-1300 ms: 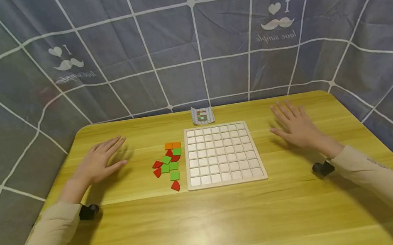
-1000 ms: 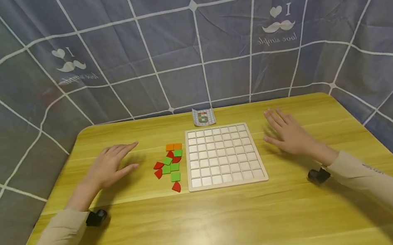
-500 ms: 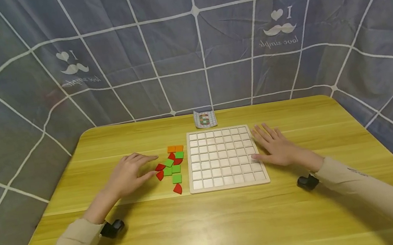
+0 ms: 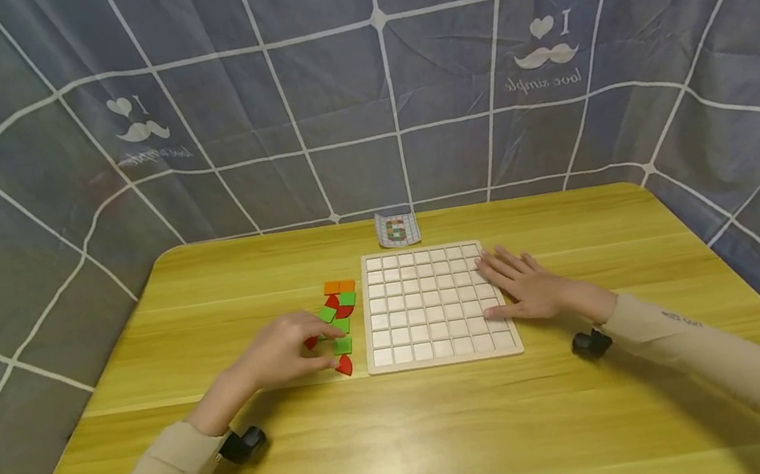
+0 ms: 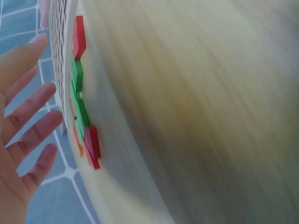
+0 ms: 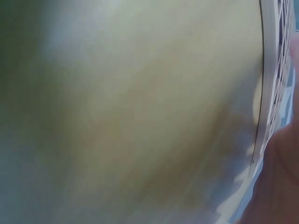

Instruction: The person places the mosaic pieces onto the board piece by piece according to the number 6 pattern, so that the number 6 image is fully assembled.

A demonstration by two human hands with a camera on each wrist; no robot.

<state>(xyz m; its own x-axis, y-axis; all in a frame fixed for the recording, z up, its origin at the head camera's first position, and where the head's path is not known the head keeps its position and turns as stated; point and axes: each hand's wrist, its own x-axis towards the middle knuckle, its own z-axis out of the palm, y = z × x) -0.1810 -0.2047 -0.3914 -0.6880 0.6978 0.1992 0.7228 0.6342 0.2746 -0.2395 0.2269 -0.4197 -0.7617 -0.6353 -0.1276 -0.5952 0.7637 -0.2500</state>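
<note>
My left hand (image 4: 287, 351) hovers over the loose flat tiles left of the board, thumb and fingers apart. In the left wrist view its fingers (image 5: 32, 107) are spread with nothing between them. Nearest in the head view are a green square tile (image 4: 343, 346) and a red quarter-round tile (image 4: 344, 366); other green and red tiles are partly covered by the hand. To the right lies a pale wooden grid board (image 4: 441, 361) with bare square cells. My right hand (image 4: 534, 292), fingers straight, lies over the board's right edge; whether it presses down cannot be seen.
Two orange square tiles (image 4: 339, 286) sit side by side at the far end of the pile. Behind the board stands a small curled pattern card (image 4: 397, 230). A grey-blue checked curtain (image 4: 353, 95) surrounds the wooden table (image 4: 395, 445) at the back and sides.
My left hand has moved right from the bare tabletop to above the tiles. My right hand has come left to the board's edge. Tiles, board and card look undisturbed.
</note>
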